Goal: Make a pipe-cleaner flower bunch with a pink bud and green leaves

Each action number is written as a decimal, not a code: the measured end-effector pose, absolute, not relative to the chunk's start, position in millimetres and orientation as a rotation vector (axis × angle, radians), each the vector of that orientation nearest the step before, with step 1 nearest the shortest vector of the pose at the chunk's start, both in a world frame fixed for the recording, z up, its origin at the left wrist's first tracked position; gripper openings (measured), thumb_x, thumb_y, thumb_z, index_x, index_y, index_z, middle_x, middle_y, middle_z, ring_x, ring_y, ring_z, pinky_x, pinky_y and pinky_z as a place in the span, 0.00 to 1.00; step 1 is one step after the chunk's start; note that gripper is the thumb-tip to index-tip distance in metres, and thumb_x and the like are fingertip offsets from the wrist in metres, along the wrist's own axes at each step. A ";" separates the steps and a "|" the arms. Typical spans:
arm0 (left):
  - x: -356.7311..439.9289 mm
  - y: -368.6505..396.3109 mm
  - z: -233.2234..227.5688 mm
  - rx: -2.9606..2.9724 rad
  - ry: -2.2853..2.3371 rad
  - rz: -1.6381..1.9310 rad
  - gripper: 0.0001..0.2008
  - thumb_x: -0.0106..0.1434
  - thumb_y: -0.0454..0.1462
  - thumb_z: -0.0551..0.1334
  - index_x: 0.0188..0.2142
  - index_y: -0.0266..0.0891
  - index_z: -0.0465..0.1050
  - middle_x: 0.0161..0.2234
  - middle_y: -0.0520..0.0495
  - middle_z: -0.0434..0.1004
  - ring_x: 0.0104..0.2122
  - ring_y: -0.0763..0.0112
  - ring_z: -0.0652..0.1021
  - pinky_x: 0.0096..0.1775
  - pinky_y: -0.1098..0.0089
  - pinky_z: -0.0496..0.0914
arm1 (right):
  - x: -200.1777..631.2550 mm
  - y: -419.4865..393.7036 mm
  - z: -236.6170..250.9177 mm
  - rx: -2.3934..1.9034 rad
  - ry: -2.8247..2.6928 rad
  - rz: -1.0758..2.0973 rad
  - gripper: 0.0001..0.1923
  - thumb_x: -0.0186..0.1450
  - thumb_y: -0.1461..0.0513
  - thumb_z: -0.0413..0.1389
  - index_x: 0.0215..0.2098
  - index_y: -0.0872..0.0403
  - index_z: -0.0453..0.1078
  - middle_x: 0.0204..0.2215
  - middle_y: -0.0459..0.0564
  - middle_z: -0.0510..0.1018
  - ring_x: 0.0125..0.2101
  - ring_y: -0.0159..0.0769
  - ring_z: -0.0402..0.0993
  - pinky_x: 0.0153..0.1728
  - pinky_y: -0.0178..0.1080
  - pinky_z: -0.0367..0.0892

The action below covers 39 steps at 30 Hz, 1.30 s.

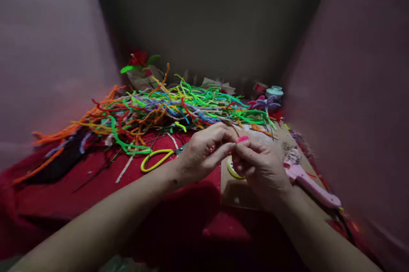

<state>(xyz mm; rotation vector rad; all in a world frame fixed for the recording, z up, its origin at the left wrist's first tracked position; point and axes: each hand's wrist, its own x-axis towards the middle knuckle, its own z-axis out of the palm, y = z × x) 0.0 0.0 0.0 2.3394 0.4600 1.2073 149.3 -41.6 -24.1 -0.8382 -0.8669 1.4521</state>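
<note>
Between the fingertips of both hands is a short bright pink piece of fuzzy pipe cleaner [243, 139], mostly hidden by the fingers. My left hand [206, 148] pinches at it with thumb and forefinger. Meeting it tip to tip, my right hand [262, 163] is closed on the same pink piece. Just left of my left hand, scissors [157, 160] with a yellow handle lie on the red cloth, their blades partly covered. A yellow rounded edge [234, 169] shows under the right fingers; I cannot tell what it belongs to.
A tangled heap of multicoloured pipe cleaners [179, 105] spreads across the back of the red cloth [128, 204]. On the right, a pink glue gun [316, 186] lies over cardboard [239, 193]. A purple fuzzy flower [266, 103] and a light blue jar [275, 91] stand behind.
</note>
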 end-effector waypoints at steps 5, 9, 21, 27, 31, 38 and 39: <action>-2.3 -0.6 1.5 2.361 0.426 1.162 0.03 0.61 0.30 0.54 0.30 0.36 0.65 0.32 0.48 0.68 0.32 0.75 0.69 0.34 0.73 0.65 | 150.0 -38.5 -23.3 -0.842 -0.901 1.470 0.10 0.51 0.60 0.64 0.18 0.57 0.71 0.14 0.43 0.71 0.13 0.23 0.60 0.13 0.27 0.53; -0.5 -1.6 2.4 2.164 0.592 1.096 0.03 0.60 0.31 0.55 0.29 0.36 0.65 0.28 0.51 0.66 0.28 0.77 0.67 0.30 0.75 0.63 | 149.6 -42.2 -23.4 -0.824 -0.972 1.505 0.09 0.52 0.61 0.64 0.20 0.57 0.72 0.15 0.44 0.71 0.14 0.24 0.62 0.15 0.28 0.56; -2.5 5.0 5.7 1.687 0.625 0.955 0.06 0.61 0.36 0.57 0.30 0.34 0.69 0.27 0.51 0.68 0.25 0.78 0.68 0.30 0.74 0.64 | 151.8 -38.8 -24.3 -0.799 -0.918 1.477 0.09 0.56 0.58 0.59 0.28 0.58 0.75 0.20 0.49 0.76 0.17 0.26 0.67 0.17 0.29 0.59; -0.4 2.2 5.0 1.957 0.596 0.996 0.09 0.61 0.31 0.55 0.26 0.34 0.70 0.33 0.47 0.69 0.34 0.73 0.71 0.37 0.72 0.66 | 150.2 -39.3 -24.0 -0.810 -0.936 1.512 0.11 0.56 0.56 0.60 0.26 0.58 0.74 0.19 0.47 0.75 0.15 0.25 0.65 0.15 0.28 0.58; 0.5 1.0 0.6 2.226 0.558 1.124 0.07 0.59 0.27 0.56 0.29 0.35 0.70 0.34 0.46 0.69 0.38 0.72 0.72 0.40 0.71 0.68 | 150.9 -39.6 -25.6 -0.908 -0.923 1.539 0.10 0.53 0.58 0.62 0.26 0.58 0.74 0.17 0.46 0.74 0.14 0.24 0.65 0.14 0.27 0.57; -2.8 -2.5 0.8 2.470 0.415 1.259 0.06 0.59 0.27 0.56 0.32 0.35 0.70 0.35 0.43 0.69 0.38 0.71 0.73 0.38 0.70 0.70 | 149.7 -41.7 -25.0 -0.870 -0.926 1.524 0.06 0.52 0.62 0.61 0.22 0.57 0.71 0.17 0.47 0.75 0.14 0.27 0.66 0.14 0.29 0.59; -2.9 -2.7 0.8 2.473 0.402 1.262 0.06 0.60 0.27 0.55 0.32 0.35 0.70 0.35 0.43 0.69 0.38 0.71 0.73 0.38 0.70 0.70 | 149.3 -41.9 -24.7 -0.875 -0.928 1.510 0.06 0.52 0.62 0.60 0.22 0.57 0.71 0.17 0.47 0.75 0.14 0.27 0.66 0.14 0.29 0.59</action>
